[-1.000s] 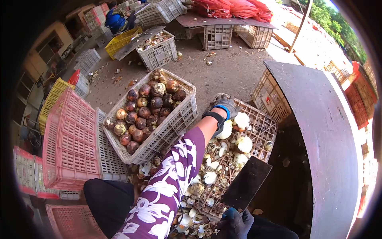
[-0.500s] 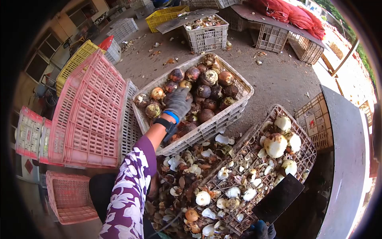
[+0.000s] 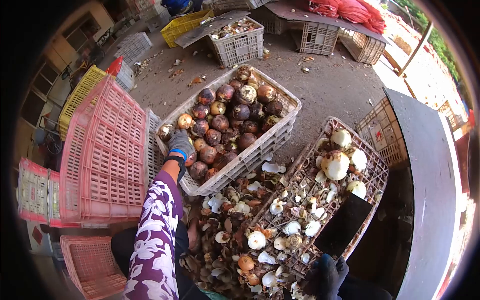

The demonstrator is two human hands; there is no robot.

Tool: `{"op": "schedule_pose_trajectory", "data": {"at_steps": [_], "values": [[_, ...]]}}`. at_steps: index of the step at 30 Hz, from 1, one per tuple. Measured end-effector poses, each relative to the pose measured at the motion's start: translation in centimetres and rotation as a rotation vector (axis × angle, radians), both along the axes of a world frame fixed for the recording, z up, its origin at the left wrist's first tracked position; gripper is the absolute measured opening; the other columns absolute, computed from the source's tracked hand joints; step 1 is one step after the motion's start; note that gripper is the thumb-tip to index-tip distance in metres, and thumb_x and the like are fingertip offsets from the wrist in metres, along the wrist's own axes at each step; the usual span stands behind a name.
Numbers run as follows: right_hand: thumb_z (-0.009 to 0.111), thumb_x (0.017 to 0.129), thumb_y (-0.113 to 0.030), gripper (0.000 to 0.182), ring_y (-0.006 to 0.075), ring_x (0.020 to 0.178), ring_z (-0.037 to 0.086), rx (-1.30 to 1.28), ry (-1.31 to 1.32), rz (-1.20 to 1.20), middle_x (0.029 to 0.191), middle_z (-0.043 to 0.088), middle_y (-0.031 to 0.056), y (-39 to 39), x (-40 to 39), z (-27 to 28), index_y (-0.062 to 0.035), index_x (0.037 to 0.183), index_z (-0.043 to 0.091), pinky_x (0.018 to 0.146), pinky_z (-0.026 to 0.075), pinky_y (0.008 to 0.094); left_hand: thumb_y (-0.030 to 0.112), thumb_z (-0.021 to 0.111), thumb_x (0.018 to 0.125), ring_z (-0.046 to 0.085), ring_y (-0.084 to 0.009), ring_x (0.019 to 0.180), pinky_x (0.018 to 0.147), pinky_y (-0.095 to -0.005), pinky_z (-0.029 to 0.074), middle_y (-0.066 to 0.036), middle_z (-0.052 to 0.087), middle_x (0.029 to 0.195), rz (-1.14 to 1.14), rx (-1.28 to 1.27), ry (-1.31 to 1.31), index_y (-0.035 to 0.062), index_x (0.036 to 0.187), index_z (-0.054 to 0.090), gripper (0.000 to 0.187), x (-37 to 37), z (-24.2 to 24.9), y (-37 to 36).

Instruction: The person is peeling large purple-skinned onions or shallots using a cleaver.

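Observation:
My left hand [image 3: 181, 143], in a grey glove, is at the left corner of the top stacked crate [image 3: 295, 107], its fingers curled down over an onion that they mostly hide. Brown and purple unpeeled onions [image 3: 220, 121] fill much of this crate. Low in the view, my right hand [image 3: 329, 278], in a dark glove, is closed at the near end of a wide black blade [image 3: 344, 225]; the handle is hidden. The blade lies over an upturned crate [image 3: 382, 175] bearing peeled white onions [image 3: 335, 165] and scraps.
Onion skins [image 3: 220, 250] cover the ground between the crates. Pink crates [image 3: 110, 155] stand at the left, with a smaller pink crate [image 3: 92, 265] below. A grey board [image 3: 430, 190] rises at the right. Behind is a crate of peelings [image 3: 239, 47].
My left hand has moved from the middle of the onions to the crate's left corner and curled over an onion there. The view has shifted slightly; my right hand shows more.

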State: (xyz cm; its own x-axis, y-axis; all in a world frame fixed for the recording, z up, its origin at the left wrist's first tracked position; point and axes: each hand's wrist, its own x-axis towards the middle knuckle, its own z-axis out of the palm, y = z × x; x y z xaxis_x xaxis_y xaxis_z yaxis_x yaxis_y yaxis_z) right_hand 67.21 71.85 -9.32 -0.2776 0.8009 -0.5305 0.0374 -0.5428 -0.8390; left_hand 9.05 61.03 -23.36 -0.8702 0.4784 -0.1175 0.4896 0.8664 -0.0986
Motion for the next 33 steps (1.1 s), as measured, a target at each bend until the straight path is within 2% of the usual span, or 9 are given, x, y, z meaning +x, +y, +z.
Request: {"op": "schedule_pose_trajectory", "data": {"at_steps": [4, 7, 8, 13, 20, 21, 28, 31, 33], "values": [[0.063, 0.088, -0.014, 0.016, 0.0122, 0.053, 0.058, -0.021, 0.043, 0.115, 0.065, 0.061, 0.0053, 0.1, -0.2, 2.9, 0.0006, 0.092, 0.058, 0.047, 0.048, 0.0251, 0.039, 0.086, 0.057, 0.058, -0.0290, 0.108, 0.092, -0.0375, 0.046, -0.018, 0.059, 0.116, 0.093, 0.265, -0.142, 0.0006, 0.115, 0.056, 0.076, 6.1, 5.6, 2.2], [0.065, 0.087, -0.021, 0.022, 0.0155, 0.048, 0.057, -0.012, 0.047, 0.124, 0.064, 0.058, 0.0073, -0.4, 0.1, 2.0, -0.0017, 0.089, 0.055, 0.042, 0.050, 0.0303, 0.036, 0.084, 0.064, 0.059, -0.0212, 0.102, 0.089, -0.0321, 0.048, -0.013, 0.060, 0.112, -0.010, 0.822, -0.732, 0.0029, 0.114, 0.056, 0.066, 12.0, 9.3, 4.1], [0.064, 0.087, -0.021, 0.022, 0.0152, 0.050, 0.058, 0.002, 0.079, 0.183, 0.067, 0.059, 0.0069, -0.4, 0.2, 2.7, -0.0014, 0.091, 0.055, 0.044, 0.051, 0.0301, 0.026, 0.077, 0.075, 0.055, -0.0146, 0.103, 0.089, -0.0282, 0.045, -0.004, 0.058, 0.111, -0.081, 0.880, -0.904, 0.0066, 0.115, 0.054, 0.050, 11.3, 6.7, 4.5], [0.060, 0.089, -0.013, 0.021, 0.0056, 0.056, 0.050, -0.005, 0.144, 0.350, 0.067, 0.056, -0.0020, -1.6, 0.8, 2.0, -0.0003, 0.105, 0.059, 0.048, 0.042, 0.0231, 0.025, 0.071, 0.081, 0.054, -0.0112, 0.103, 0.090, -0.0260, 0.044, -0.002, 0.058, 0.107, -0.208, 0.793, -1.211, 0.0097, 0.114, 0.055, 0.040, 26.3, 13.9, 7.6], [0.054, 0.086, -0.015, 0.018, 0.0111, 0.050, 0.052, -0.033, 0.071, 0.499, 0.060, 0.056, 0.0054, -2.3, 2.0, 0.8, 0.0032, 0.086, 0.056, 0.047, 0.046, 0.0286, 0.038, 0.063, 0.089, 0.055, -0.0126, 0.101, 0.091, -0.0271, 0.043, -0.008, 0.061, 0.107, -0.433, 0.463, -0.903, 0.0030, 0.127, 0.050, 0.053, 35.4, 9.6, 7.6], [0.054, 0.086, -0.014, 0.018, 0.0115, 0.050, 0.052, -0.021, 0.047, 0.515, 0.059, 0.054, 0.0053, -2.2, 2.2, 0.9, 0.0026, 0.079, 0.054, 0.046, 0.045, 0.0290, 0.038, 0.060, 0.091, 0.054, -0.0160, 0.106, 0.094, -0.0290, 0.042, -0.010, 0.059, 0.114, -0.389, 0.382, -0.990, 0.0032, 0.134, 0.043, 0.058, 38.0, 13.6, 7.6], [0.056, 0.084, -0.012, 0.017, 0.0105, 0.048, 0.049, -0.027, 0.117, 0.415, 0.059, 0.053, 0.0044, -1.8, 1.8, -1.4, 0.0028, 0.077, 0.055, 0.043, 0.043, 0.0289, 0.032, 0.077, 0.075, 0.052, -0.0248, 0.116, 0.100, -0.0347, 0.040, -0.018, 0.056, 0.124, -0.647, 0.523, -0.790, -0.0010, 0.135, 0.042, 0.077, 37.9, 10.8, 5.3], [0.056, 0.084, -0.015, 0.019, 0.0199, 0.050, 0.056, -0.041, 0.002, 0.474, 0.060, 0.058, 0.0105, -0.8, 2.5, -0.3, 0.0034, 0.080, 0.056, 0.050, 0.047, 0.0355, 0.029, 0.079, 0.073, 0.056, -0.0273, 0.111, 0.097, -0.0364, 0.042, -0.020, 0.058, 0.119, -0.715, 0.427, -0.590, -0.0013, 0.130, 0.047, 0.073, 38.7, 11.4, 5.8], [0.057, 0.084, -0.018, 0.022, 0.0297, 0.058, 0.060, 0.289, -0.102, 0.491, 0.064, 0.060, 0.0166, -0.6, 2.8, -0.8, 0.0041, 0.082, 0.057, 0.058, 0.048, 0.0408, 0.029, 0.080, 0.073, 0.056, -0.0271, 0.110, 0.097, -0.0364, 0.043, -0.020, 0.058, 0.118, -0.739, 0.495, -0.575, -0.0013, 0.130, 0.046, 0.073, 39.0, 10.9, 6.2]]}}
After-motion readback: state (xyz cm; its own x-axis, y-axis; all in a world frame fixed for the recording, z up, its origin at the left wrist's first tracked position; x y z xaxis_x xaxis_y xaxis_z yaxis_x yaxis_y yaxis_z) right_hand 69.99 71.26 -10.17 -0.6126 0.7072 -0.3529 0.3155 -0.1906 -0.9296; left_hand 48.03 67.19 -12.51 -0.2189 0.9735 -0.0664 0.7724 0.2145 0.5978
